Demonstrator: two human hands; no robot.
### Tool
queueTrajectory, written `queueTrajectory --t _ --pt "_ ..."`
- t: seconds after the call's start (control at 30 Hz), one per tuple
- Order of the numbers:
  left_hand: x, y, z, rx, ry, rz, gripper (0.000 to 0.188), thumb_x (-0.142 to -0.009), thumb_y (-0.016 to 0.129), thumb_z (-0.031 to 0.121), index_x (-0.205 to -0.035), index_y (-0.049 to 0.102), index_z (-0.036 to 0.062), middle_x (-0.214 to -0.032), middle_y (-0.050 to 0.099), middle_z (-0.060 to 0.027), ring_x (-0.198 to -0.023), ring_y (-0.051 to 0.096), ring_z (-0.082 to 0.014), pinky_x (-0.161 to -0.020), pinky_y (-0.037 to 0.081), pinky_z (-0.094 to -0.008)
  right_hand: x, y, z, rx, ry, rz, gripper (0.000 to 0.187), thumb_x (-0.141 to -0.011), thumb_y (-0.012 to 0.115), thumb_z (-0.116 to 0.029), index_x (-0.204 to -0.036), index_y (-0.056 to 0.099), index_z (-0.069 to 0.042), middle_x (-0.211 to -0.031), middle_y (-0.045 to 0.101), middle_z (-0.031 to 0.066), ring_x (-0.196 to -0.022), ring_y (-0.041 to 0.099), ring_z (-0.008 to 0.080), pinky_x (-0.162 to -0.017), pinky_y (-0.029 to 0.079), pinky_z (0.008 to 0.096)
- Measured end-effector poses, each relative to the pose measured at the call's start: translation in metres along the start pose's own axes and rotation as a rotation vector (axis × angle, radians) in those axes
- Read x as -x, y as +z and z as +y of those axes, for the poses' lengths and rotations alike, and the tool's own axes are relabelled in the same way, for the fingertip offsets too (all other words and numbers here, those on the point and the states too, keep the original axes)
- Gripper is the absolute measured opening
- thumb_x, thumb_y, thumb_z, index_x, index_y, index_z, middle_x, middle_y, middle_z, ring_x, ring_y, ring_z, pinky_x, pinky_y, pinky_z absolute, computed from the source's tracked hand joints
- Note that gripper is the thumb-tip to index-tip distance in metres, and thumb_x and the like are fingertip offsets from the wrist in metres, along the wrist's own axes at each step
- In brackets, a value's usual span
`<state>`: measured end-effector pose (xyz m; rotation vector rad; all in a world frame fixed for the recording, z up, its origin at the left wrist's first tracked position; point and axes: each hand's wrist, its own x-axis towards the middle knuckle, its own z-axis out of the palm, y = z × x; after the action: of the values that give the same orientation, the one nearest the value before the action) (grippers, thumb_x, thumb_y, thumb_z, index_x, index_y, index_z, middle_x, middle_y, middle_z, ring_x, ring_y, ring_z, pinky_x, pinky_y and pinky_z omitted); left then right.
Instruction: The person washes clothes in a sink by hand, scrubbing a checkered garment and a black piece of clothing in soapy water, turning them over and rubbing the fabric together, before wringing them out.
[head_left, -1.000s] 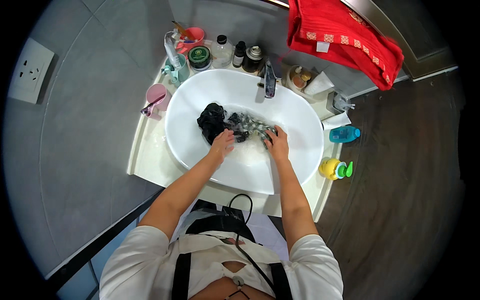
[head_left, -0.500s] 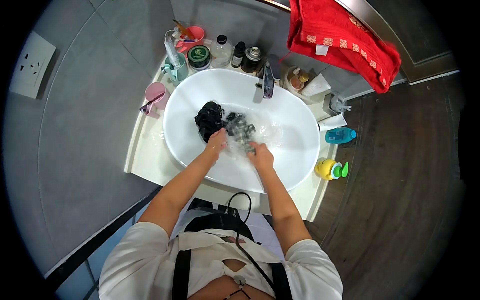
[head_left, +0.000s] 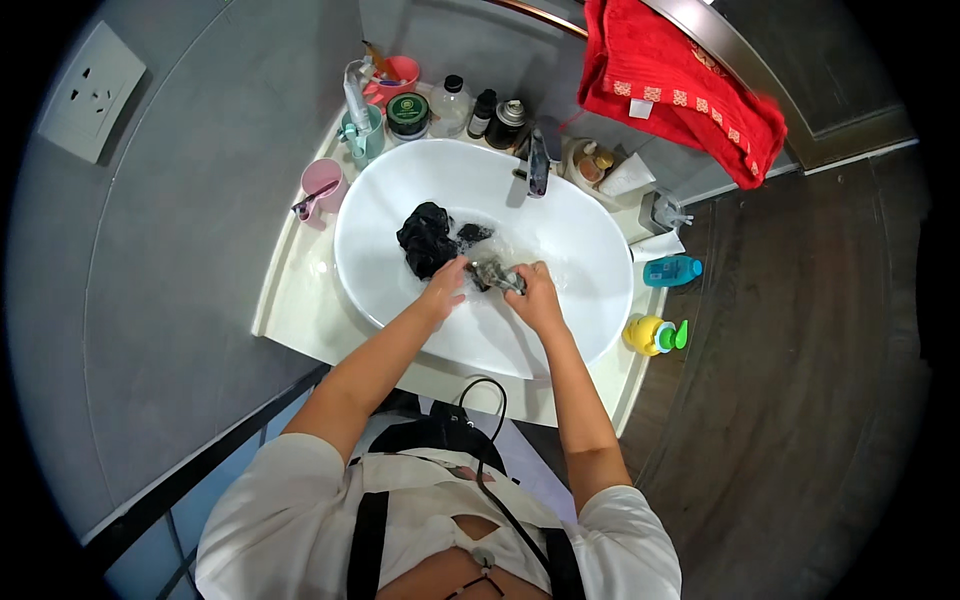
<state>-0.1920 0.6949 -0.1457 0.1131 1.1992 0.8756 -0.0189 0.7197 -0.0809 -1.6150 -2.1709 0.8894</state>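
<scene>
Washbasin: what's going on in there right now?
The person's right hand grips a mottled grey cloth in the white washbasin; the left hand is at the cloth's other end, its grip unclear. A bunched black cloth lies to the left, and there is some water in the basin.

the basin (head_left: pixel 585 250) is smooth and glossy, like glazed ceramic — the faucet (head_left: pixel 538 172) dark, shiny metal. the black cloth (head_left: pixel 424 240) and patterned cloth (head_left: pixel 490 273) look wet and crumpled; the red towel (head_left: pixel 670 85) is rough, fuzzy cloth. glossy plastic yellow bottle (head_left: pixel 645 335), matt grey wall (head_left: pixel 220 200) — dull, wood-like floor (head_left: pixel 790 330).
</scene>
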Motion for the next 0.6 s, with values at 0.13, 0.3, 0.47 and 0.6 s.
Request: queueTrajectory --t 0.13,0.3,0.47,0.6 --pt "-0.009 0.003 0.007 0.147 -0.084 -0.209 0.048 -0.083 0.046 0.045 -0.122 0.039 0.0173 -0.12 0.042 -0.0049 -0.115 0.036 -0.0223 -0.093 0.029 -0.0456 0.004 -0.033 -0.033 -0.164 -0.215 0.095 0.035 -0.063 0.061 -0.002 -0.096 0.054 -0.003 -0.107 0.052 0.0121 -0.087 0.054 0.0216 -0.069 0.045 0.0278" --pt "-0.028 0.007 0.004 0.316 -0.147 -0.475 0.031 -0.086 0.044 0.035 -0.112 0.047 0.0188 -0.102 0.053 -0.0013 -0.092 0.052 -0.0154 -0.074 0.044 -0.0299 0.004 -0.029 -0.02 -0.581 0.027 0.019 0.046 -0.062 0.054 0.002 -0.107 0.051 -0.005 -0.115 0.047 0.015 -0.099 0.05 0.0224 -0.083 0.04 0.029" --pt "-0.006 0.047 0.016 0.454 0.03 -0.25 0.02 -0.087 0.045 0.027 -0.103 0.053 0.0189 -0.085 0.056 0.0025 -0.069 0.05 -0.0092 -0.052 0.039 -0.0253 0.016 0.014 -0.036 -0.241 -0.252 0.384 0.045 -0.064 0.05 0.001 -0.109 0.051 -0.005 -0.103 0.048 0.0127 -0.089 0.047 0.0236 -0.079 0.041 0.0311" --pt "-0.039 0.025 0.006 0.282 0.128 -0.309 0.021 -0.087 0.045 0.03 -0.101 0.052 0.0168 -0.084 0.053 0.0009 -0.07 0.05 -0.0108 -0.056 0.04 -0.0244 0.027 0.038 -0.072 -0.247 -0.212 0.391 0.023 -0.068 0.063 -0.009 -0.088 0.055 -0.003 -0.091 0.05 0.0105 -0.085 0.049 0.0239 -0.074 0.041 0.0311"
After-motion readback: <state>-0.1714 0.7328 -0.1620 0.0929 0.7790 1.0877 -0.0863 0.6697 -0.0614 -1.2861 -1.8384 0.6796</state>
